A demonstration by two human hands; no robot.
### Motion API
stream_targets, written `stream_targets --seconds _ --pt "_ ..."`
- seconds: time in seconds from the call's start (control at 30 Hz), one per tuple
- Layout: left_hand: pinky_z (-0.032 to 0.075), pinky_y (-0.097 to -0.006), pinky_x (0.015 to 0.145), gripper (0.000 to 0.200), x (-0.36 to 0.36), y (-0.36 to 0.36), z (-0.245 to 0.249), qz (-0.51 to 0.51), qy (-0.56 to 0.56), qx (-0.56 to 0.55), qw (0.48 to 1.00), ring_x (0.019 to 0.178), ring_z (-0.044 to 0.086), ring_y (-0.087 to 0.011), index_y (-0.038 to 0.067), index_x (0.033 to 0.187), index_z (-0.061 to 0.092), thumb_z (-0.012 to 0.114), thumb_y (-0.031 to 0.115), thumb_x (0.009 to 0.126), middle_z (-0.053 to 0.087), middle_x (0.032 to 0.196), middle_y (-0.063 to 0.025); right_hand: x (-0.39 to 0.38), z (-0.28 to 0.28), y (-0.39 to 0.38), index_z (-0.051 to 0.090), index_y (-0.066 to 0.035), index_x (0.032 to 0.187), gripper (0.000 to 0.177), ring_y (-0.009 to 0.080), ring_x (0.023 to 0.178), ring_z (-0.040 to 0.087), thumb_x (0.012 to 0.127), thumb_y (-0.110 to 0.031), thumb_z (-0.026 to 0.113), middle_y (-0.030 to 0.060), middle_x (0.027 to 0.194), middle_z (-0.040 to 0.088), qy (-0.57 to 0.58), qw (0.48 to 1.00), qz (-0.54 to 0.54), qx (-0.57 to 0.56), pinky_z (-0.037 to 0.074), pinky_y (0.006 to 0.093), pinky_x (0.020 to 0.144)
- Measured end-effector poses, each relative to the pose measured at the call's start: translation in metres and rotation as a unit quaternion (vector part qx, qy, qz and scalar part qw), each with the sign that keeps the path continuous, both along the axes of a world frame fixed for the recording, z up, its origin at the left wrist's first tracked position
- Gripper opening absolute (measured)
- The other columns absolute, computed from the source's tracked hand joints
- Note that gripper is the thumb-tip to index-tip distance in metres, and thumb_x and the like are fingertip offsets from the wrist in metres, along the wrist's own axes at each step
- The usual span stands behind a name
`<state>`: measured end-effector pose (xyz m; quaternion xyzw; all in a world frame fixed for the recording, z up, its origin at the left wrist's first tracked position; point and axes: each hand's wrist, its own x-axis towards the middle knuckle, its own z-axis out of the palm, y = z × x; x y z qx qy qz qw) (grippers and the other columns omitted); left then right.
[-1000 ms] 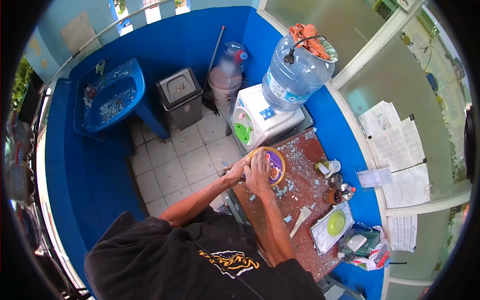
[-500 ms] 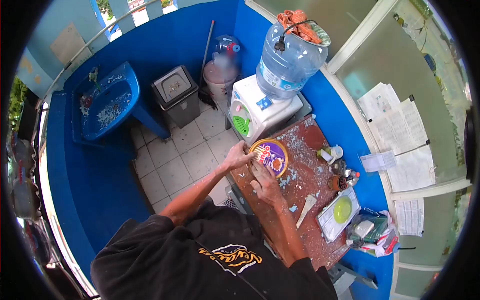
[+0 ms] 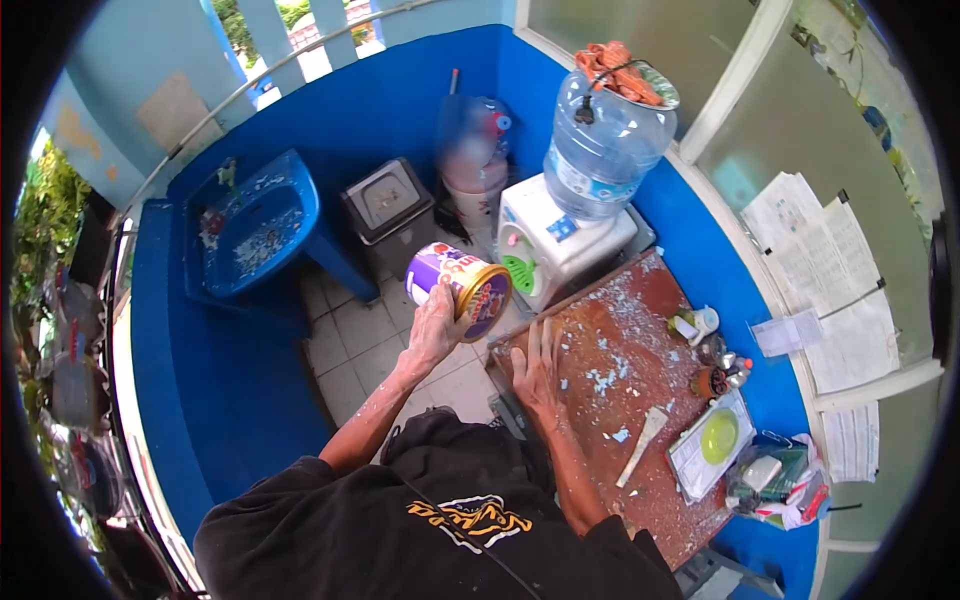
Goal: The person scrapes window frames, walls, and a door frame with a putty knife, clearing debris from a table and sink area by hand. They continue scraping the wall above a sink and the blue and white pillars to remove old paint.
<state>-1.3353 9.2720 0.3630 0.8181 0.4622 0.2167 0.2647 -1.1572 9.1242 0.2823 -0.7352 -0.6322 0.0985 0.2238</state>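
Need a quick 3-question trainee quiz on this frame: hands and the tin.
1. True or false: the left hand holds the purple tin off the table.
2. The right hand is: A) flat on the table B) gripping the tin C) raised in the air.
3. Fill in: the water bottle stands on a white ____.
Key: 1 true; 2 A; 3 dispenser.

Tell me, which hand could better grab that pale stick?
Right, likely: the right hand lies empty on the reddish table nearer the pale flat stick; the left hand holds a purple round tin.
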Motion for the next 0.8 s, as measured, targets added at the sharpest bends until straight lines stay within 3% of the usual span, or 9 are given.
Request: stream_targets --seconds 0.07,0.2,0.23,0.33,0.47,0.6,0.67,0.7,0.8 --pt "0.053 -0.0501 0.088 0.072 -0.013 0.001 0.013 0.025 0.028 0.011 0.999 0.103 0.064 -0.0462 -0.014 0.137 0.041 0.075 0.017 0.082 0.060 0.112 -0.0295 -0.028 0.056 0.019 0.027 0.005 0.158 0.077 0.0470 0.154 0.019 0.097 -0.030 0.058 0.0290 0.166 0.022 0.052 0.988 0.034 0.142 0.012 0.0578 0.125" --pt "0.054 -0.0477 0.094 0.067 -0.029 0.003 0.040 0.076 -0.024 0.045 0.996 0.112 0.065 -0.0438 -0.006 0.137 0.047 0.075 0.018 0.082 0.064 0.120 -0.0316 -0.079 0.036 0.050 0.024 -0.001 0.162 0.074 0.0415 0.158 0.012 0.102 -0.034 0.052 0.0265 0.170 0.010 0.209 0.969 0.134 -0.003 0.010 0.0618 0.124" --pt "0.054 -0.0472 0.095 0.064 -0.041 0.007 0.035 0.073 -0.001 0.064 0.995 0.111 0.066 -0.0428 -0.005 0.136 0.049 0.075 0.018 0.082 0.065 0.122 -0.0297 -0.068 0.005 0.058 0.015 -0.003 0.164 0.079 0.0430 0.158 0.005 0.104 -0.043 0.048 0.0269 0.170 0.005 0.113 0.980 0.092 -0.135 0.009 0.0616 0.124" --pt "0.054 -0.0459 0.095 0.056 -0.060 0.008 0.036 0.059 0.004 0.098 0.993 0.108 0.069 -0.0391 0.000 0.132 0.058 0.073 0.017 0.081 0.068 0.121 -0.0228 -0.060 0.007 0.050 0.016 -0.003 0.164 0.077 0.0387 0.159 0.006 0.104 -0.042 0.047 0.0246 0.171 0.007 0.077 0.996 -0.026 0.034 0.009 0.0624 0.124" --pt "0.055 -0.0439 0.093 0.052 -0.049 -0.006 0.040 0.076 -0.016 -0.098 0.992 0.101 0.072 -0.0370 0.003 0.131 0.065 0.071 0.022 0.082 0.075 0.108 -0.0202 -0.091 0.042 0.054 0.021 -0.005 0.164 0.073 0.0463 0.156 0.010 0.104 -0.039 0.047 0.0189 0.171 0.014 0.204 0.961 0.173 0.066 0.009 0.0601 0.124" --pt "0.057 -0.0386 0.085 0.050 -0.053 -0.016 0.024 0.066 -0.058 -0.102 0.991 0.087 0.075 -0.0277 0.002 0.131 0.066 0.070 0.021 0.084 0.077 0.095 -0.0175 -0.037 -0.013 0.021 0.036 -0.007 0.158 0.065 0.0430 0.148 0.033 0.101 -0.033 0.052 0.0259 0.159 0.039 0.018 1.000 -0.008 -0.018 0.022 0.0547 0.122" --pt "0.056 -0.0341 0.072 0.048 -0.051 -0.017 0.025 0.053 -0.078 -0.095 0.991 0.074 0.072 -0.0178 0.000 0.131 0.065 0.069 0.017 0.086 0.075 0.085 -0.0128 0.014 -0.006 -0.025 0.052 0.002 0.136 0.050 0.0467 0.116 0.056 0.092 -0.021 0.060 0.0287 0.129 0.057 0.111 0.981 -0.151 0.050 0.042 0.0533 0.103" --pt "0.056 -0.0331 0.070 0.048 -0.050 -0.014 0.017 0.050 -0.105 -0.114 0.987 0.073 0.070 -0.0155 -0.001 0.132 0.065 0.068 0.016 0.087 0.074 0.082 -0.0114 0.033 -0.020 -0.054 0.054 0.005 0.128 0.045 0.0465 0.103 0.061 0.090 -0.017 0.061 0.0273 0.118 0.060 -0.017 0.964 -0.179 0.195 0.047 0.0546 0.094" --pt "0.055 -0.0284 0.064 0.044 -0.031 -0.021 0.020 0.003 -0.194 -0.193 0.962 0.072 0.067 -0.0106 -0.005 0.135 0.060 0.063 0.011 0.094 0.071 0.081 -0.0074 0.076 -0.027 -0.158 0.051 0.006 0.136 0.055 0.0476 0.118 0.055 0.088 -0.017 0.066 0.0307 0.125 0.058 -0.113 0.894 -0.426 0.076 0.043 0.0560 0.103"
